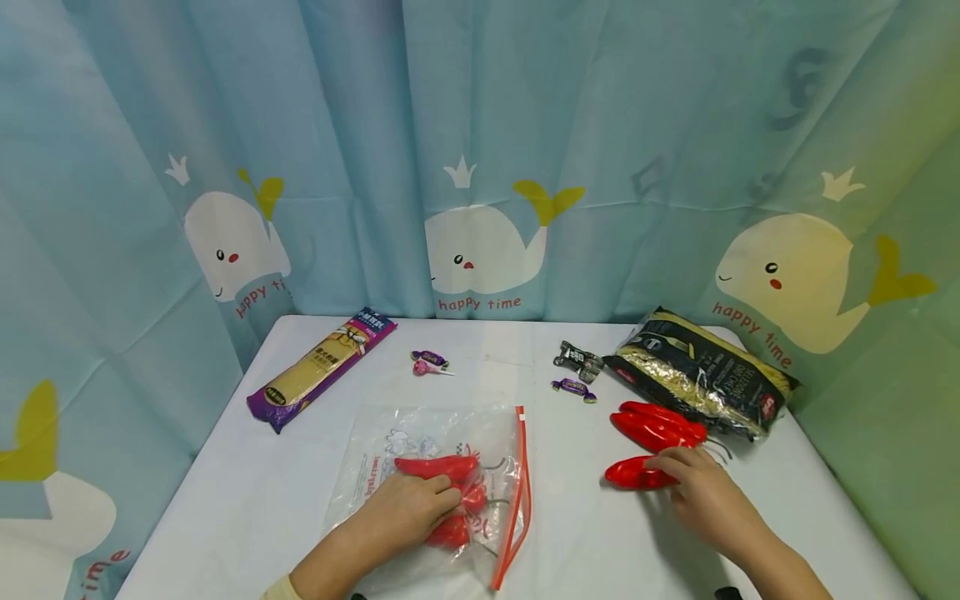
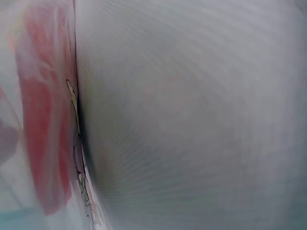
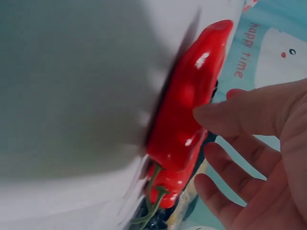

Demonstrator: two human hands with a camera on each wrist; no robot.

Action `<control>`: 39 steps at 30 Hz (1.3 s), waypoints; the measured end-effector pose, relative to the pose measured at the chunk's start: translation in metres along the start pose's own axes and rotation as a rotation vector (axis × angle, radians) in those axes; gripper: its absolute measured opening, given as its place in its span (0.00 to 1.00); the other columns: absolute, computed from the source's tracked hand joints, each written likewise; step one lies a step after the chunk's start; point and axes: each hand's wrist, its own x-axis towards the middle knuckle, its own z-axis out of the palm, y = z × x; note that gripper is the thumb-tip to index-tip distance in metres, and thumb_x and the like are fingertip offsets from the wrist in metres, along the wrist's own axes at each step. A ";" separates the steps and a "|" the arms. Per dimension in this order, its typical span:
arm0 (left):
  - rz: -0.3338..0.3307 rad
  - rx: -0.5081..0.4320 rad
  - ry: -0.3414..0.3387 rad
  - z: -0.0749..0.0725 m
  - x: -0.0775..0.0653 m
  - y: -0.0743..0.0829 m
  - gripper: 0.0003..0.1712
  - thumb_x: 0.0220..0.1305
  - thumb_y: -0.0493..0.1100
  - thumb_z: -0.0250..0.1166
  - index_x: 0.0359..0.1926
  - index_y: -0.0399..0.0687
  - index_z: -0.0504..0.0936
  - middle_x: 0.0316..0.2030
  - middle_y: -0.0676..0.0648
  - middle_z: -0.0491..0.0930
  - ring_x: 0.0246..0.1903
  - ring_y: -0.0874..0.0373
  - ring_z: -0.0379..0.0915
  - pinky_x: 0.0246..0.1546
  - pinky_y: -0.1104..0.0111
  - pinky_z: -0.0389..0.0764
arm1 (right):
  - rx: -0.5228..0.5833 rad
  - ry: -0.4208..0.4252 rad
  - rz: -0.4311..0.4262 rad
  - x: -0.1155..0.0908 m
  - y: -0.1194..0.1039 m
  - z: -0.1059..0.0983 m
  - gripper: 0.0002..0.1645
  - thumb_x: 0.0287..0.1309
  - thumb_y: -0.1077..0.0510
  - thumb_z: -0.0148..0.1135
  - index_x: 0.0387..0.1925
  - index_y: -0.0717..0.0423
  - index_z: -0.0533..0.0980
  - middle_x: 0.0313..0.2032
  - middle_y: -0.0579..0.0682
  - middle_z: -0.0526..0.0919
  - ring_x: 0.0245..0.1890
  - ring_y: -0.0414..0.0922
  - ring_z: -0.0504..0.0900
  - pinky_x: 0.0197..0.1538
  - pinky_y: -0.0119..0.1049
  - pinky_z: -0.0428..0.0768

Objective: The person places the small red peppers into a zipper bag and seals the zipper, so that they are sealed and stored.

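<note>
A clear zip bag (image 1: 360, 467) with a red slider strip lies at front centre, its opening toward the right. Several red chili peppers (image 1: 438, 467) show through its film; one blurred pepper (image 2: 45, 129) also appears in the left wrist view. My left hand (image 1: 420, 504) grips the bag over these peppers, its fingertips partly hidden. To the right, my right hand (image 1: 701, 492) pinches a single red chili pepper (image 3: 187, 100) lying on the table, thumb on the near side, other fingers loosely bent. Just behind it lie more red peppers (image 1: 656, 427) with green stems.
A black-and-gold package (image 1: 697, 371) lies at the back right, near a small black packet (image 1: 577, 360) and a purple-wrapped candy (image 1: 573, 389). At the back left are a purple pasta pack (image 1: 322, 367), another wrapped candy (image 1: 429, 358) and a pink lollipop (image 1: 426, 367). A curtain (image 1: 360, 167) hangs behind the white table (image 1: 225, 500).
</note>
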 end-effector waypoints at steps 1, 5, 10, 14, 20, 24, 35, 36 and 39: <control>0.003 0.002 0.005 0.000 0.000 0.000 0.08 0.67 0.50 0.67 0.33 0.59 0.77 0.28 0.59 0.77 0.18 0.66 0.57 0.22 0.77 0.62 | -0.008 -0.013 -0.004 -0.001 0.002 0.001 0.27 0.39 0.76 0.70 0.44 0.55 0.84 0.46 0.55 0.82 0.51 0.61 0.79 0.54 0.62 0.74; 0.005 0.002 0.010 0.001 -0.001 0.001 0.08 0.68 0.51 0.66 0.33 0.60 0.77 0.28 0.59 0.77 0.18 0.67 0.56 0.21 0.77 0.61 | -0.037 -0.056 -0.028 -0.003 0.006 0.003 0.28 0.37 0.72 0.76 0.46 0.56 0.84 0.47 0.54 0.82 0.49 0.60 0.79 0.51 0.59 0.77; -0.015 -0.008 -0.023 0.000 -0.001 0.003 0.07 0.67 0.50 0.68 0.34 0.61 0.77 0.28 0.60 0.77 0.18 0.68 0.57 0.23 0.79 0.63 | -0.071 -0.049 -0.059 -0.001 0.008 0.005 0.29 0.36 0.70 0.79 0.46 0.58 0.84 0.42 0.50 0.80 0.42 0.52 0.79 0.45 0.53 0.79; -0.022 -0.016 -0.030 0.000 -0.003 0.004 0.07 0.66 0.49 0.68 0.34 0.61 0.77 0.28 0.60 0.77 0.18 0.68 0.57 0.22 0.79 0.61 | -0.116 -0.052 -0.069 0.002 0.008 0.009 0.25 0.37 0.70 0.78 0.43 0.56 0.85 0.38 0.47 0.78 0.38 0.48 0.77 0.40 0.49 0.77; -0.038 -0.028 -0.036 -0.002 -0.009 0.005 0.07 0.66 0.49 0.68 0.34 0.60 0.77 0.27 0.59 0.77 0.18 0.68 0.58 0.22 0.79 0.62 | -0.168 -0.098 -0.071 0.003 0.000 0.016 0.20 0.39 0.68 0.79 0.38 0.49 0.86 0.39 0.49 0.80 0.42 0.53 0.76 0.43 0.56 0.77; -0.040 -0.032 -0.033 -0.003 -0.010 0.005 0.08 0.65 0.49 0.69 0.35 0.61 0.77 0.28 0.60 0.77 0.18 0.68 0.59 0.23 0.79 0.63 | -0.152 -0.094 -0.090 0.002 -0.003 0.016 0.20 0.38 0.61 0.82 0.38 0.49 0.86 0.38 0.47 0.81 0.42 0.52 0.78 0.46 0.57 0.78; 0.000 -0.001 0.019 0.000 -0.004 0.002 0.10 0.66 0.50 0.68 0.33 0.59 0.75 0.25 0.59 0.74 0.17 0.67 0.55 0.20 0.78 0.58 | 0.032 -0.184 -0.133 0.018 -0.038 0.018 0.25 0.49 0.57 0.77 0.52 0.48 0.84 0.44 0.44 0.78 0.39 0.41 0.76 0.42 0.42 0.81; 0.004 0.002 0.026 0.000 -0.003 0.001 0.10 0.66 0.51 0.68 0.33 0.58 0.75 0.25 0.59 0.74 0.17 0.67 0.55 0.20 0.78 0.59 | 0.049 -0.192 -0.137 0.021 -0.043 0.019 0.26 0.49 0.58 0.77 0.53 0.47 0.83 0.44 0.44 0.78 0.39 0.41 0.76 0.43 0.42 0.81; 0.014 0.010 0.038 0.001 -0.001 0.001 0.10 0.67 0.51 0.67 0.33 0.58 0.75 0.26 0.58 0.74 0.17 0.66 0.56 0.20 0.77 0.59 | 0.107 -0.203 -0.161 0.029 -0.056 0.025 0.27 0.51 0.59 0.75 0.56 0.49 0.82 0.47 0.46 0.79 0.42 0.44 0.78 0.46 0.45 0.82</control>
